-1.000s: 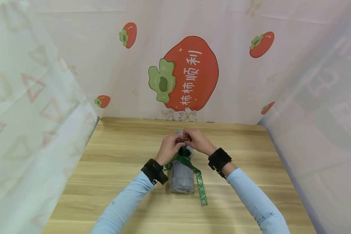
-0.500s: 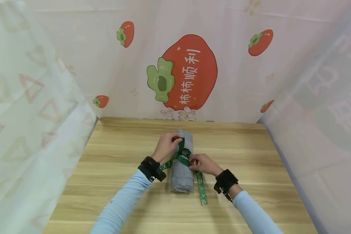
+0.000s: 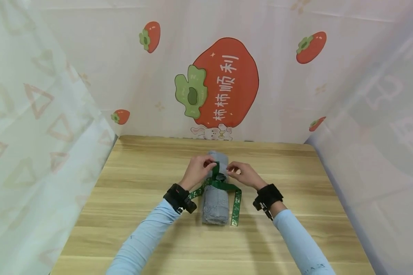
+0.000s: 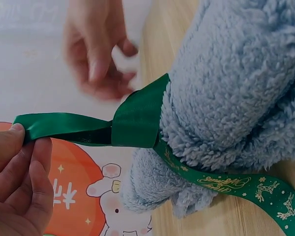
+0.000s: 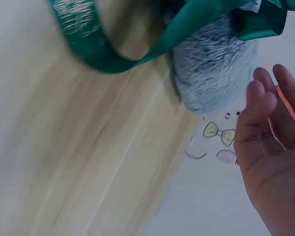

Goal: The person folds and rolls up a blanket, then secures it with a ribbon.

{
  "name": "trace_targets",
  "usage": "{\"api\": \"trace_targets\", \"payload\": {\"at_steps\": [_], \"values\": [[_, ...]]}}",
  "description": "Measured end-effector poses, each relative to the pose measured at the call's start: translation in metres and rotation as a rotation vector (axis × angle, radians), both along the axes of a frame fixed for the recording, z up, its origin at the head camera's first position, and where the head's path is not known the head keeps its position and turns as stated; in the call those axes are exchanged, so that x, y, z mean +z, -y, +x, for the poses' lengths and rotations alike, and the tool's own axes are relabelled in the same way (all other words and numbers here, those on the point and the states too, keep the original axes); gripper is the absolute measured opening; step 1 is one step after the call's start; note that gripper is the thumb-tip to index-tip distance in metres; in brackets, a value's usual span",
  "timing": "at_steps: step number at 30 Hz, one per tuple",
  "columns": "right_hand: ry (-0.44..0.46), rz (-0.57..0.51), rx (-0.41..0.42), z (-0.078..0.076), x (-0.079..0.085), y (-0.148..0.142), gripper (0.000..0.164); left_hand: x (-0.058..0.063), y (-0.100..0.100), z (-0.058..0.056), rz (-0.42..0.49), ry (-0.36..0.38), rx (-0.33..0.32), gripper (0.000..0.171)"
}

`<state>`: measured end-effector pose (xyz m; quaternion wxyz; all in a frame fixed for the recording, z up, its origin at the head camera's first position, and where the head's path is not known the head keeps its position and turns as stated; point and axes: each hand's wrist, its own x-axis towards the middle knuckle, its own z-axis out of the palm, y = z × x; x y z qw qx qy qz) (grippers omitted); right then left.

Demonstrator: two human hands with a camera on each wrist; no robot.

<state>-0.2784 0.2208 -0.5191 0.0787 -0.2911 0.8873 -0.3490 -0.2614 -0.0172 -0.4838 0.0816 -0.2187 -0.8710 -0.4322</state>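
Observation:
A fluffy grey-blue rolled towel (image 3: 215, 206) lies lengthwise on the wooden table, tied around its middle with a green ribbon (image 3: 225, 186). My left hand (image 3: 197, 170) pinches a folded loop of this ribbon (image 4: 64, 129) between thumb and fingers and holds it up from the knot. To the right of the knot, my right hand (image 3: 246, 175) hovers with loosely bent fingers and nothing between them. In the right wrist view, the right hand (image 5: 278, 128) is apart from the ribbon. One printed ribbon tail (image 3: 236, 209) hangs down on the roll's right, another on its left.
The wooden table (image 3: 134, 229) meets a white cloth backdrop (image 3: 275, 114) printed with red persimmons just beyond the roll's far end. Pale cloth walls (image 3: 375, 126) stand at both sides. Black camera straps (image 3: 268, 196) are worn on both wrists.
My right hand left the ribbon loop, came down to the ribbon beside the knot, then released it and moved up and right. The left hand kept its pinch. The right ribbon tail has shifted upward.

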Motion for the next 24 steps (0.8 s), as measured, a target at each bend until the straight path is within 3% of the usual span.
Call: {"api": "trace_targets", "payload": {"at_steps": [3,7,13,16,20,24], "values": [[0.057,0.027,0.077,-0.01,0.001,0.013,0.026,-0.003,0.0,0.0,0.0,-0.001,-0.013,0.011],[0.163,0.07,0.139,-0.021,0.0,0.026,0.017,-0.006,0.0,-0.001,0.006,0.003,-0.024,0.011],[0.502,-0.087,0.142,-0.036,0.0,0.024,0.027,-0.007,-0.001,-0.003,0.015,0.013,-0.057,0.011],[0.626,-0.175,0.131,-0.043,-0.001,0.02,0.029,-0.007,0.001,-0.003,0.018,0.033,-0.059,0.011],[0.674,-0.17,0.138,-0.049,-0.004,0.018,0.032,-0.005,0.003,-0.004,0.024,0.047,-0.055,0.012],[0.691,-0.104,0.27,-0.055,-0.004,0.019,0.025,-0.005,0.006,-0.003,0.035,0.054,-0.055,0.013]]}}
